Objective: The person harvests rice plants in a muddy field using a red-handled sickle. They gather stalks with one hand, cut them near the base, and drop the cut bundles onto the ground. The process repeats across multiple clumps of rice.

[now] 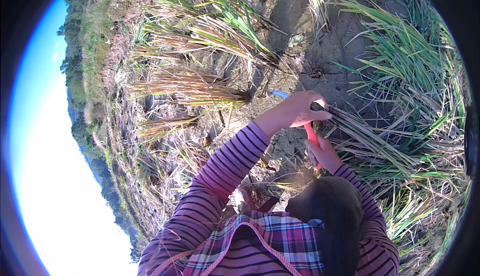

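My right hand (pixel 325 154) is closed round the red handle (pixel 311 133) of what looks like a sickle. The handle runs up beneath my left hand (pixel 296 111), which hides the middle of the tool. A narrow bluish strip (pixel 279 94), seemingly its blade, shows beyond the left wrist. The left thumb and forefinger are curved apart, with a gap between them. Just past these fingertips, the ends of a bundle of cut stalks (pixel 367 137) lie on the ground. A standing clump of stalks (pixel 213 90) rises from the soil to the left of the hands.
Cut green and dry stalks (pixel 405 58) are heaped along the right. Further standing clumps (pixel 225 39) grow at the upper left, with a smaller stubble clump (pixel 165 126) below. Cracked soil (pixel 288 66) lies between. A plaid garment (pixel 292 246) and a cap (pixel 345 193) fill the bottom.
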Demonstrator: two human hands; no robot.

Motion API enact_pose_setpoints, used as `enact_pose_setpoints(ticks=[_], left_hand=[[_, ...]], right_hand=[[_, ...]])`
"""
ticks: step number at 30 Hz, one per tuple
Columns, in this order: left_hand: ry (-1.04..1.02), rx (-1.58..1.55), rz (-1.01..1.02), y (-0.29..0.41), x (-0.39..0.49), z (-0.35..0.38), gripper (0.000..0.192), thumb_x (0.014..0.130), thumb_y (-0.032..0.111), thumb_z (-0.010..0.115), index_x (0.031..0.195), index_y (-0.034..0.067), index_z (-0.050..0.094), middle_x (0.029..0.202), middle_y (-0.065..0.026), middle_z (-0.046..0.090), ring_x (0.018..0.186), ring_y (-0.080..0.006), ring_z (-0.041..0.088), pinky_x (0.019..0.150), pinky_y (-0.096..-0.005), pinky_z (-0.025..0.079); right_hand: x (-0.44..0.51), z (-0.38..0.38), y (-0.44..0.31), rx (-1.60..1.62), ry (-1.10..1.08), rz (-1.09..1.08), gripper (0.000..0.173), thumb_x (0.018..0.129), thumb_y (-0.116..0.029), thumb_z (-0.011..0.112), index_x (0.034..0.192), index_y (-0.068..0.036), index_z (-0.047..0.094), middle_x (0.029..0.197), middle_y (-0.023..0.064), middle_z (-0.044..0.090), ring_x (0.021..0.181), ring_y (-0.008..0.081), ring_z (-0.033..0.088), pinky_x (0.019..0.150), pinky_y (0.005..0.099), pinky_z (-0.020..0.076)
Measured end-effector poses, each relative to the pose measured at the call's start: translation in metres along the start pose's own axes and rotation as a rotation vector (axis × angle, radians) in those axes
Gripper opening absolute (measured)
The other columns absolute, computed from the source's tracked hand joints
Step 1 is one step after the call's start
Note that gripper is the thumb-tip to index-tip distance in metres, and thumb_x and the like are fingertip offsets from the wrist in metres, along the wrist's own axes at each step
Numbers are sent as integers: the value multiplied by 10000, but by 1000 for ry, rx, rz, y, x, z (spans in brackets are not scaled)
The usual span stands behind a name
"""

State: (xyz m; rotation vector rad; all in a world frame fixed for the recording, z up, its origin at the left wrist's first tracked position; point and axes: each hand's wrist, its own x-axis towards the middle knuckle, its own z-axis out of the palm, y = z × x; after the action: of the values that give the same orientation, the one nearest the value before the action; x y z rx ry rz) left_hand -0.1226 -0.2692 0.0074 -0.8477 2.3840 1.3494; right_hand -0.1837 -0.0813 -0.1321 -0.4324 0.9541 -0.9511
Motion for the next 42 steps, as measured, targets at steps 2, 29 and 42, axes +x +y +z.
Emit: enact_pose_setpoints(ticks=[2,29,42], left_hand=[[176,57,-187,-61,-15,-44,568,869,492,712,1169,11,688,1115,-180,708,1038,-292,679,963,-416,487],[1216,-627,-403,-128,62,-122,463,836,198,733,1220,-19,591,1114,-111,685,945,-226,637,852,-380,502],[789,-257,-403,-108,-49,30,806,815,450,783,1399,-7,468,1434,-232,451,1302,-335,495,1069,-420,424]], right_hand=[[-2,-10,5,1,32,-14,187,1034,-230,526,958,-66,479,604,-16,473,412,89,453,399,260,386],[237,-22,-41,10,219,39,346,1006,-357,576,867,-51,496,566,15,454,382,152,428,389,345,397],[14,-15,39,-201,-148,371,276,1017,-326,560,953,-66,493,613,2,493,403,100,475,374,267,400]])
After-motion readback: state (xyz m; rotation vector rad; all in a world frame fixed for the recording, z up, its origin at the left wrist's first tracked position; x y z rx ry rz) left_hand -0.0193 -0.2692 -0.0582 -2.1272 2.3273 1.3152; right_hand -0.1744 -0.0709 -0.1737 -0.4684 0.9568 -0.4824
